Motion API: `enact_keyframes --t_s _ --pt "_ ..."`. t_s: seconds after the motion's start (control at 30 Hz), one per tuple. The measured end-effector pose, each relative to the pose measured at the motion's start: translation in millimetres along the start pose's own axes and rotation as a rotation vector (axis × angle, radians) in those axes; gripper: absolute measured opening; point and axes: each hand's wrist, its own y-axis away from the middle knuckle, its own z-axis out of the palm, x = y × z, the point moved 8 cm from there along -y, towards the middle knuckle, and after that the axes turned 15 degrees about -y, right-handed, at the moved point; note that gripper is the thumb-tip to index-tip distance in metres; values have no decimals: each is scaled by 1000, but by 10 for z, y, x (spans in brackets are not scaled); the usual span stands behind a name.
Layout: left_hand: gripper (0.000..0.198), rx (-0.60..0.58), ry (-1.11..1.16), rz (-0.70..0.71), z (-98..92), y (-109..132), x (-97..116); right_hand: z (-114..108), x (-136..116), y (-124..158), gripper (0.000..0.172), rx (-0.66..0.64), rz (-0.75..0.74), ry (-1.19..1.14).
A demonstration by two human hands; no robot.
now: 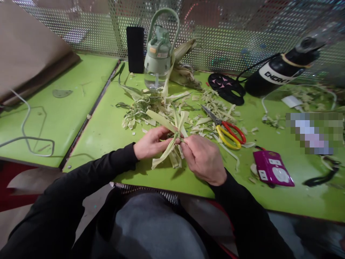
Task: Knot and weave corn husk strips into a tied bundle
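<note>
Between my two hands is a bundle of pale green corn husk strips (168, 153), its strips fanning outward from a knotted middle. My left hand (153, 142) grips the bundle's left side, thumb and fingers closed around it. My right hand (203, 156) pinches at the right side of the knot; what exactly lies between its fingertips is hidden. Just beyond the hands a heap of husk scraps and shreds (142, 109) covers the table. Scissors with red and yellow handles (228, 135) lie to the right, blades toward the heap.
A green-lidded water bottle (157, 59), a black phone (135, 49) and dried husks (185, 73) stand along the mesh partition (212, 25). Farther right are a black bottle (275, 73), a purple socket block (272, 168) and a white cable (335, 97). Brown paper (32, 46) lies at left.
</note>
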Motion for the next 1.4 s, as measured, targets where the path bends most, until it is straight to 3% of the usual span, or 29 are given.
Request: enact_keyframes --t_s 0.13,0.23,0.33,0.4,0.5,0.6,0.73,0.87,1.0,1.23,1.33,1.4 --pt "40 -183 -51 38 93 19 100 10 -43 17 26 -46 -50 47" --pt "33 -240 -145 -31 62 36 122 -4 -79 16 25 -61 -88 107" --pt "30 -229 -215 -102 12 50 110 -29 -100 4 24 -54 -115 177" --pt "33 -210 -147 -120 23 50 89 -16 -100 2 24 -60 -122 204" --pt "36 -176 -11 -113 65 39 39 47 -66 13 25 -84 -106 240" --pt "32 -117 -83 -92 44 35 22 85 -32 21 26 -92 -81 258" --pt "29 -150 -218 -65 60 76 113 -3 -1 -3 28 -76 -5 22" --pt "20 -123 -275 74 76 117 320 -94 35 -29 29 -121 111 -292" --pt "17 -90 -367 160 79 131 412 -133 43 -27 30 -146 146 -414" --pt "24 -137 -453 45 66 118 382 -124 56 5 29 -170 179 -476" --pt "23 -159 -365 -4 47 107 373 -110 152 19 30 -193 226 -532" --pt "24 -235 -234 -69 74 100 313 -56 280 35 29 -245 323 -619"
